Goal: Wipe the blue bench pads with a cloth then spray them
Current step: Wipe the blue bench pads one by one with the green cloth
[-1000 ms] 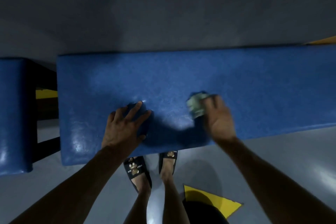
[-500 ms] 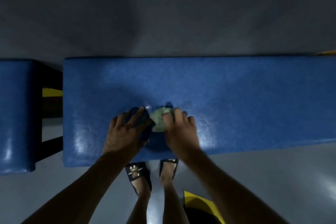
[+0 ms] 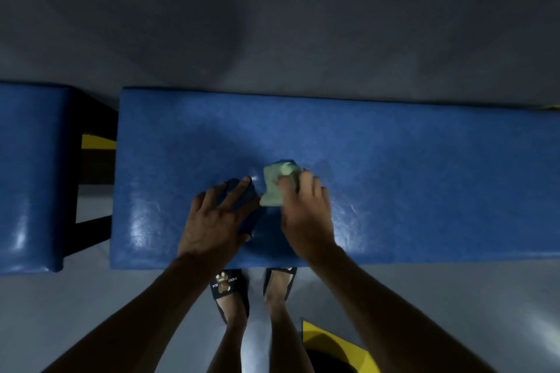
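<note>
right hand (image 3: 306,215) presses a bunched green cloth (image 3: 277,186) onto the blue pad (image 3: 424,179); left hand (image 3: 212,218) rests spread beside.

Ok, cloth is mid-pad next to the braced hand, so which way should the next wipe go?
Probably sweep right: the right hand presses the cloth beside the left hand, which blocks the other way, and most of the long blue pad lies to the right.

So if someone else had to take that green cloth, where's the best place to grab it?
Take the cloth by its bare left edge, coming from above and the left. The right hand covers its right side, and the wad looks soft and bunched, so a pinch should hold.
</note>
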`<move>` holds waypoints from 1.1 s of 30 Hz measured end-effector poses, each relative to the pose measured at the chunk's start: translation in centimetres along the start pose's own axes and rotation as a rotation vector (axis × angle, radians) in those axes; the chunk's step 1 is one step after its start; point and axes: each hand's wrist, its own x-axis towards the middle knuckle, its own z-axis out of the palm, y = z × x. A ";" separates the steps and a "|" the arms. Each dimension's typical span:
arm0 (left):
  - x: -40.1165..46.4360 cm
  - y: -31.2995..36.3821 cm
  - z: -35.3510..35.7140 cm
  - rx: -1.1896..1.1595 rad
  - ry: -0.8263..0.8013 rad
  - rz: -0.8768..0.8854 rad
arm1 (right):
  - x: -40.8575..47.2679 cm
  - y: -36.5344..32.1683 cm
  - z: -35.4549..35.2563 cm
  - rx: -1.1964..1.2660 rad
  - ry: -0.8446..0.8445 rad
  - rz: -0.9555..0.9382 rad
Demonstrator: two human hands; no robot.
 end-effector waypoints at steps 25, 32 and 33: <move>0.0 -4.8 -1.9 -0.031 0.092 -0.099 | 4.0 15.1 -3.8 -0.104 0.060 0.462; 0.5 -4.3 -1.3 0.016 0.007 -0.166 | 6.0 4.9 -0.9 0.031 0.145 0.553; 0.5 -4.3 -1.3 0.018 0.004 -0.171 | 5.9 2.5 -0.4 0.016 0.112 0.380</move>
